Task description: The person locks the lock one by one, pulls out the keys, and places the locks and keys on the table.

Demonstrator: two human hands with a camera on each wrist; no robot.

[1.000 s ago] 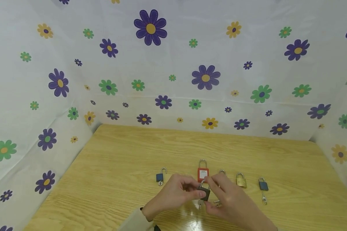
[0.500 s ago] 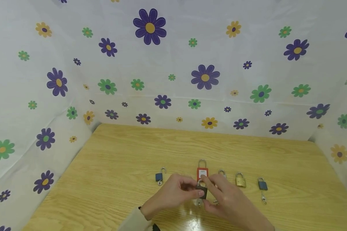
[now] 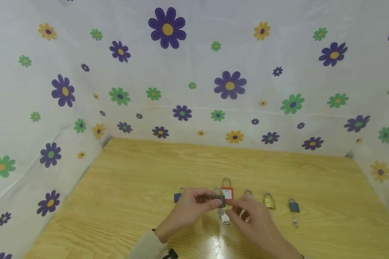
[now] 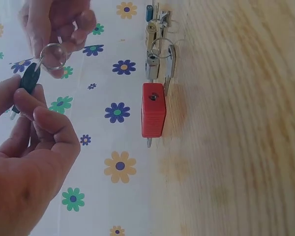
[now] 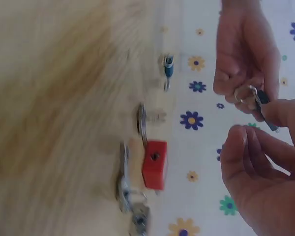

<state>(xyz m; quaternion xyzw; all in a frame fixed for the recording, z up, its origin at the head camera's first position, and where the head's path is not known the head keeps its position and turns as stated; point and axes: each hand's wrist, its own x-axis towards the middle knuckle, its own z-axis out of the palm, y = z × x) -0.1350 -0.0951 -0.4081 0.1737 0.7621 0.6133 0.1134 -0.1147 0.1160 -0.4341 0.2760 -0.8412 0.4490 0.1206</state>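
Observation:
My left hand (image 3: 188, 208) pinches a black padlock (image 3: 219, 202) between thumb and fingers, raised above the table with its silver shackle upward. Silver keys (image 3: 225, 218) hang below its body. Seen edge-on in the left wrist view, the padlock has a key in its underside, with a metal key ring (image 4: 53, 57) on it. My right hand (image 3: 256, 220) is close beside the padlock's lower right, thumb and index finger apart near the keys. In the right wrist view its thumb overlaps the padlock's edge.
Behind the hands lies a red padlock (image 3: 227, 194) with a white label. To its right are a silver padlock (image 3: 248, 194), a brass padlock (image 3: 269, 203) and a blue padlock (image 3: 294, 206). Another blue padlock (image 3: 177, 197) is partly hidden by the left hand. A flowered sheet (image 3: 194, 64) surrounds the table.
Both hands have shifted; the left has brought the black padlock up and to the left. My right index finger has come away from its shackle, and the hanging keys show more fully.

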